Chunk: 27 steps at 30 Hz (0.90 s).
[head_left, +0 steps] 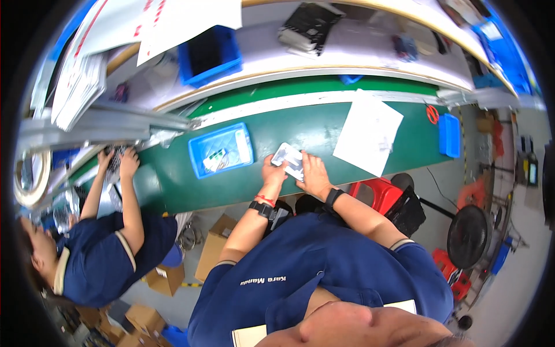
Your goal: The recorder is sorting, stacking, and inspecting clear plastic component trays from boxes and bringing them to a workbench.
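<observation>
Between my two hands is a flat, whitish rectangular piece (288, 157) with rounded corners and greyish patches; its exact kind is too small to make out. My left hand (273, 172) grips its left side, the thumb lying over the near edge. Along the right side, my right hand (315, 175) has its fingers closed on the edge. The piece is held over the near part of the green worktop (219, 194). To its left sits a blue tray (249, 151) holding a small green-and-white part (216, 159) and thin pale cables.
White paper sheets (364, 136) lie to the right, with orange-handled scissors (432, 114) and a blue bin (449, 136) beyond. A shelf behind carries another blue bin (230, 62). At far left, a co-worker (110, 260) handles something dark. A red stool (373, 194) and black fan (468, 237) stand at right.
</observation>
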{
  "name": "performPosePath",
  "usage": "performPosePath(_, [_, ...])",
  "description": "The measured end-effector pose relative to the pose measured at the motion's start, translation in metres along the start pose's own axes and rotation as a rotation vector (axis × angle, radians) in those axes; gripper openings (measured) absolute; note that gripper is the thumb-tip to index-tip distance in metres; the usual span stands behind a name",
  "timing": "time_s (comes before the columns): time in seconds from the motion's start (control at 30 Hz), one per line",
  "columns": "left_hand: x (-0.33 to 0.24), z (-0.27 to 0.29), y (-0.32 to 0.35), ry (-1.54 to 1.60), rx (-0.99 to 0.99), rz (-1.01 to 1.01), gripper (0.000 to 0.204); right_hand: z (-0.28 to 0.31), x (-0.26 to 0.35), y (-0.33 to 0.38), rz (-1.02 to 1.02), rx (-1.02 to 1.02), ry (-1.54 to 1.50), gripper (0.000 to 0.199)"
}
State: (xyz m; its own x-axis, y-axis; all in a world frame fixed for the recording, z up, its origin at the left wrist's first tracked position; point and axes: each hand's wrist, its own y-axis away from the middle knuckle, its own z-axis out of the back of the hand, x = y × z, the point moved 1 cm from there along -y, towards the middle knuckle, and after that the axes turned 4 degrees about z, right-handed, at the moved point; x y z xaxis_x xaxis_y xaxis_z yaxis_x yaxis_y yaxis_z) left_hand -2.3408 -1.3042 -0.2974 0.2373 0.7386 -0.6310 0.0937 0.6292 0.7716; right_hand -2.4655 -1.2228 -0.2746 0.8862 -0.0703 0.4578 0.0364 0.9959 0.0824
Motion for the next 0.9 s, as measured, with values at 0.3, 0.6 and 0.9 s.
performPosePath(0.3, [-0.004, -0.002, -0.002, -0.079, 0.007, 0.055, 0.054, 0.001, -0.019, 0.014, 0.032, -0.09, -0.199, 0.095])
performPosePath(0.6, [-0.007, -0.023, 0.021, 0.346, 0.442, 0.083, 0.05, 0.01, -0.002, 0.025, -0.087, -0.247, -0.328, 0.094])
performPosePath(0.9, [-0.025, -0.044, 0.033, 0.204, 0.678, -0.174, 0.046, 0.049, -0.021, 0.028, -0.494, 0.005, -0.956, 0.042])
